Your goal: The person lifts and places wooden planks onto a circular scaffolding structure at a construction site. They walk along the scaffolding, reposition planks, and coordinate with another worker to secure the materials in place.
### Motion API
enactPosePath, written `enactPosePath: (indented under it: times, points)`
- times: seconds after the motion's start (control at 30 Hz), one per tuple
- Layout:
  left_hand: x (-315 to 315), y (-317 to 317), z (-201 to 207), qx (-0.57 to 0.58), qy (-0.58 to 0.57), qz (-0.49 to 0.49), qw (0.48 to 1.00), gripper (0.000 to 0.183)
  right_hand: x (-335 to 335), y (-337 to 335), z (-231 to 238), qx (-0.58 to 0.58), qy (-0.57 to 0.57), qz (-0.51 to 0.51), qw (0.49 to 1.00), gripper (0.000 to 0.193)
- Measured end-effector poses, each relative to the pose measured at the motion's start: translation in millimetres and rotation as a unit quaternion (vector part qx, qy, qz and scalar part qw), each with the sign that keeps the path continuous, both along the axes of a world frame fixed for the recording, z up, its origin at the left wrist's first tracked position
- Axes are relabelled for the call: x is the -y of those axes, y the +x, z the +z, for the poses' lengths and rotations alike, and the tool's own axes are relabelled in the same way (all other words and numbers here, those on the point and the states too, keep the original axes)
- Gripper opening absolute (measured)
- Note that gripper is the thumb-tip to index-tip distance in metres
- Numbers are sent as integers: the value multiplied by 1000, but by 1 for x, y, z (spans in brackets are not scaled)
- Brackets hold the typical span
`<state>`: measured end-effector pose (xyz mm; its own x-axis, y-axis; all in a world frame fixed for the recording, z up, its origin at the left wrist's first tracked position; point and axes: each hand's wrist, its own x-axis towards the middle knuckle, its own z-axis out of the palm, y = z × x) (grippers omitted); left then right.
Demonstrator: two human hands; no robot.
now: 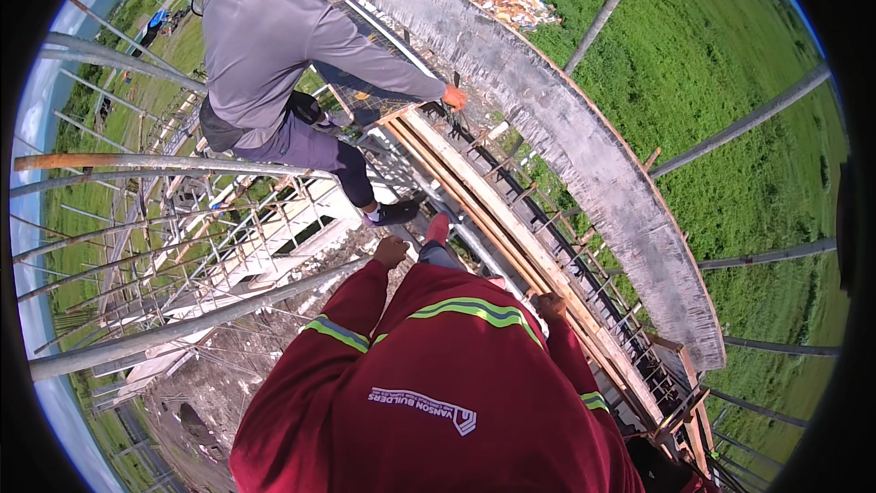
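- The grass field (730, 82) fills the view from 12 to 5 o'clock, far below the structure.
- A long grey form board (584, 146) curves from 12 toward 4 o'clock, standing on edge beside the rebar (547, 210).
- The person's red jacket (429, 402), with yellow-green reflective stripes, takes up 6 o'clock.
- A co-worker (274, 46) in a grey shirt crouches at 11 o'clock on the scaffold — one orange-gloved hand (454, 97) touches the near edge of the form board.
- Scaffold pipes (182, 329) run across from 8 to 10 o'clock; one slants up toward the person's left arm.
- Wooden planks (493, 219) lie side by side from centre toward 5 o'clock, just beside the form board.
- The left hand (391, 252), just below centre, looks curled at the end of a scaffold pipe; whether it grips cannot be told.
- The right hand (549, 307), at 5 o'clock from centre, rests on the planks — its fingers are too small to read.
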<state>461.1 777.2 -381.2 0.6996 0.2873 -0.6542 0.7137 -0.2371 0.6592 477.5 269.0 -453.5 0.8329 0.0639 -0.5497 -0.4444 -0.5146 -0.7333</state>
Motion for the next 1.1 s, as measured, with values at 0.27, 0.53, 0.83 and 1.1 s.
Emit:
enactPosePath:
  times: [0.27,0.53,0.83,1.1]
  points:
    - [6,11,4,-35,0,-11,999,42,-3,-8,11,-17,-4,-13,1000,22]
    - [-10,-2,-18,33,63,-160,985,37,-13,-15,54,-158,-93,-65,981,22]
    - [-40,22,-33,-133,-51,-82,986,43,-73,-45,87,-176,33,-185,966,19]
    - [-68,86,-45,-144,-125,-15,982,50,-145,-1,123,-163,8,-153,975,18]
